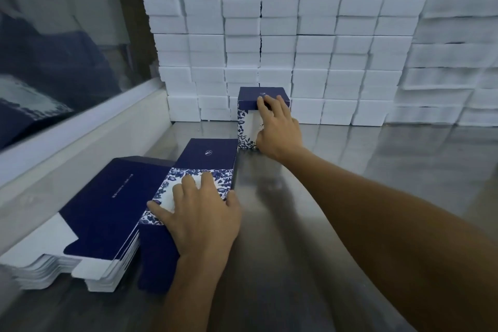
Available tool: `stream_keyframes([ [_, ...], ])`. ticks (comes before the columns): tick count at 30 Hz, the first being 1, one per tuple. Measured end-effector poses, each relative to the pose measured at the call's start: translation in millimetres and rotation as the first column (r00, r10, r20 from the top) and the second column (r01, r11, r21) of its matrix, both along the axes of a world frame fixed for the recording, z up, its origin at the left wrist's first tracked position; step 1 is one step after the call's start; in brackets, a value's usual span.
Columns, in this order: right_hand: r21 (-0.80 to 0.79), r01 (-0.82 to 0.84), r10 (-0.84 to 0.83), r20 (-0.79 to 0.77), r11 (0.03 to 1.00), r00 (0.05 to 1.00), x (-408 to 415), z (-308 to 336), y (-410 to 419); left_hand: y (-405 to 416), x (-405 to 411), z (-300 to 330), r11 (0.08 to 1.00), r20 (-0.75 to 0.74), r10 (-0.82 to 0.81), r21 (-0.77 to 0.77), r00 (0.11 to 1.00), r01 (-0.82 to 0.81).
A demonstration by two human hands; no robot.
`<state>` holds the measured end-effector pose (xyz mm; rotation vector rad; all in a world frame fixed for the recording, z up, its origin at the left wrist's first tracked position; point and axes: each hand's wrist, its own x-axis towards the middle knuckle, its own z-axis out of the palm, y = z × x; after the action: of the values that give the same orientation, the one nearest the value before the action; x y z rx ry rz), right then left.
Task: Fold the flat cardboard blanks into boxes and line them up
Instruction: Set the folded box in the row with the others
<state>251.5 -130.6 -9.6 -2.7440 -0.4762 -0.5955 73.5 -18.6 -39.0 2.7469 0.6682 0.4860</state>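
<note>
White blocks (296,35) are stacked in a wall along the bench's (350,170) far edge, cut off at the top. Flat blanks (89,224) are piled at the near left corner, their lower layers hidden. One blank (204,153) beside the pile is gripped by the left hand (199,213), thumb curled over its right edge. A folded box (249,118) stands closed against the wall, its contents unseen; its lid is pressed by the right hand (277,127), fingers fairly straight.
</note>
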Motion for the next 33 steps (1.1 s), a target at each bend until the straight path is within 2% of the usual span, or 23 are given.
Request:
stream_keyframes([
  [5, -0.022, -0.025, 0.023, -0.086, 0.999, 0.996, 7, 8, 12, -3, -1, 1, 1.000, -0.014, 0.008, -0.001, 1.000, -0.008],
  [9, -0.060, -0.113, 0.099, -0.200, 0.992, 0.975, 19, 22, 22, -2, 0, 0, 1.000, -0.012, 0.016, 0.005, 1.000, -0.016],
  [15, -0.205, -0.158, 0.097, -0.279, 0.966, 0.955, 32, 29, 26, -2, -1, 0, 1.000, 0.008, 0.015, 0.008, 1.000, -0.015],
  [19, -0.182, -0.169, 0.069, -0.457, 0.969, 0.887, 28, -7, 23, -1, -1, -1, 1.000, -0.001, 0.016, 0.009, 1.000, -0.016],
  [21, -0.176, -0.173, 0.068, -0.483, 0.969, 0.873, 17, -33, 15, -1, -1, -1, 1.000, -0.007, 0.019, 0.006, 1.000, -0.019],
  [25, -0.086, -0.129, 0.095, -0.326, 0.988, 0.941, -9, -59, -1, -1, -1, 0, 1.000, 0.000, 0.017, 0.005, 1.000, -0.017],
  [28, -0.056, -0.149, 0.126, -0.301, 0.987, 0.945, -31, -56, -13, -2, -2, 1, 0.999, -0.012, 0.015, 0.030, 1.000, -0.014],
  [31, 0.161, -0.115, 0.165, -0.345, 0.980, 0.924, -55, -48, -31, -3, -2, 3, 0.999, 0.024, -0.013, 0.050, 1.000, 0.012],
  [33, 0.334, -0.075, 0.207, -0.378, 0.940, 0.902, -73, -42, -48, -3, -4, 4, 0.999, 0.039, -0.025, 0.030, 0.999, 0.023],
])
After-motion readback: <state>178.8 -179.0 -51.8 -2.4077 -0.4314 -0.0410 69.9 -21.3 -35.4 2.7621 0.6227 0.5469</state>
